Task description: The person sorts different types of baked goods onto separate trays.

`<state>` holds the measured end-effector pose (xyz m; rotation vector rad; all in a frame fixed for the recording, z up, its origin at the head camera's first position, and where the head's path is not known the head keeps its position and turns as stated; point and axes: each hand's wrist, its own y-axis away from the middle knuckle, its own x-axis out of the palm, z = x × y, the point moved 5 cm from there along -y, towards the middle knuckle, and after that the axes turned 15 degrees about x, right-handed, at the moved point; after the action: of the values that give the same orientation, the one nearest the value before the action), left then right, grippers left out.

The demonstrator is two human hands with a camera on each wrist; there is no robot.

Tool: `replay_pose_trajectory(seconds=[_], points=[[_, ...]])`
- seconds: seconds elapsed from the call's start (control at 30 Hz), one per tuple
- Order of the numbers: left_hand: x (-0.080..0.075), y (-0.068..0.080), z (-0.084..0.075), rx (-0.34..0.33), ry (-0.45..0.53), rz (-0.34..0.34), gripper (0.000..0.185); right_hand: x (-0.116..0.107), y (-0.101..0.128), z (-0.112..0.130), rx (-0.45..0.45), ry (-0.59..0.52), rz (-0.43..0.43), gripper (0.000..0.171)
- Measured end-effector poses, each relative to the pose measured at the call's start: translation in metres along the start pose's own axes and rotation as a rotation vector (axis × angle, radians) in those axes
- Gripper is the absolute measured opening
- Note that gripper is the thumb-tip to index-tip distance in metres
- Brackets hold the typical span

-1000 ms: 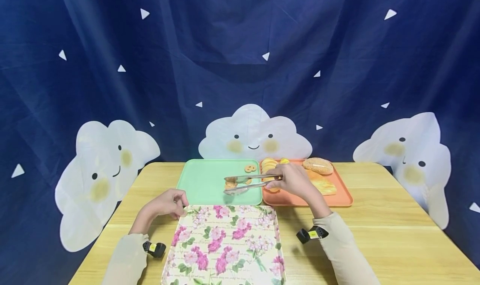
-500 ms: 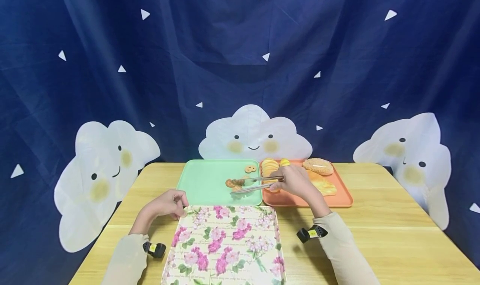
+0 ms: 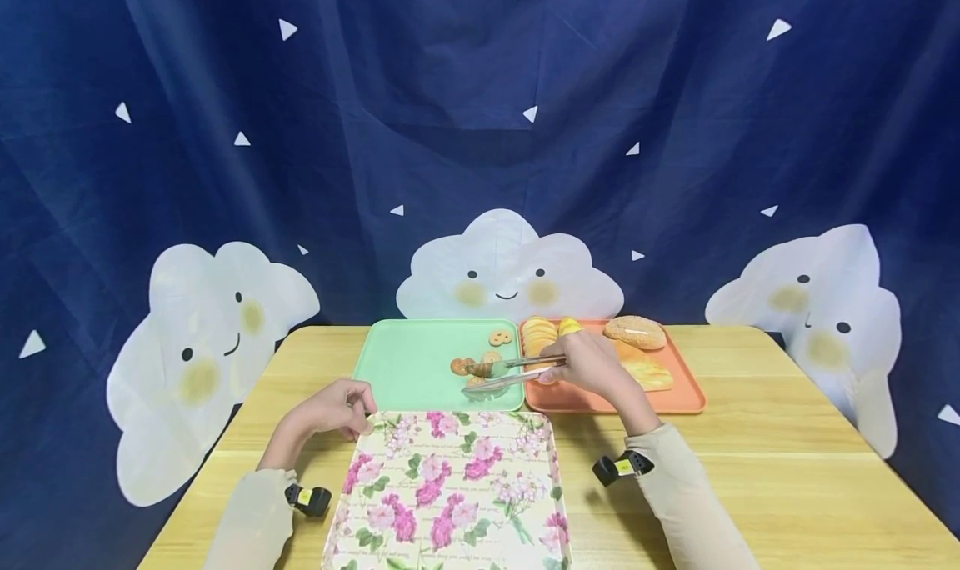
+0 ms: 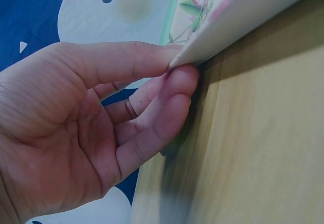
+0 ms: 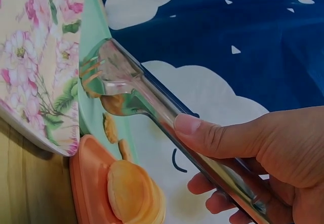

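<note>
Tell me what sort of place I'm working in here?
Probably a staged tabletop set rather than a real kitchen: a wooden table stands before a dark blue cloud-print backdrop, with a green tray, an orange tray of baked goods, and a floral tray laid out.

Orange tray point(image 3: 678, 399) at back right of wooden surface point(image 3: 787, 470), touching green tray's right edge. On it: sesame bun point(image 3: 635, 331), yellow pastry point(image 3: 645, 372), stack of round biscuits point(image 3: 539, 332). Behind: dark blue curtain point(image 3: 480, 137) with smiling white clouds point(image 3: 510, 270).
</note>
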<state>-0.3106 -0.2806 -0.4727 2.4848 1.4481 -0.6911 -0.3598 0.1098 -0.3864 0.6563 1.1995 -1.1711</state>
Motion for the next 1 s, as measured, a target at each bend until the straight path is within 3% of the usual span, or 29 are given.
replay_pose_trajectory(seconds=[0.4,1.0], points=[[-0.001,0.000,0.005,0.014,0.014,-0.001,0.024,0.006,0.000,0.005,-0.025,0.030,-0.028,0.014],[-0.001,-0.001,0.005,0.008,0.007,0.005,0.024,0.014,-0.002,0.008,0.010,0.046,-0.075,0.014]])
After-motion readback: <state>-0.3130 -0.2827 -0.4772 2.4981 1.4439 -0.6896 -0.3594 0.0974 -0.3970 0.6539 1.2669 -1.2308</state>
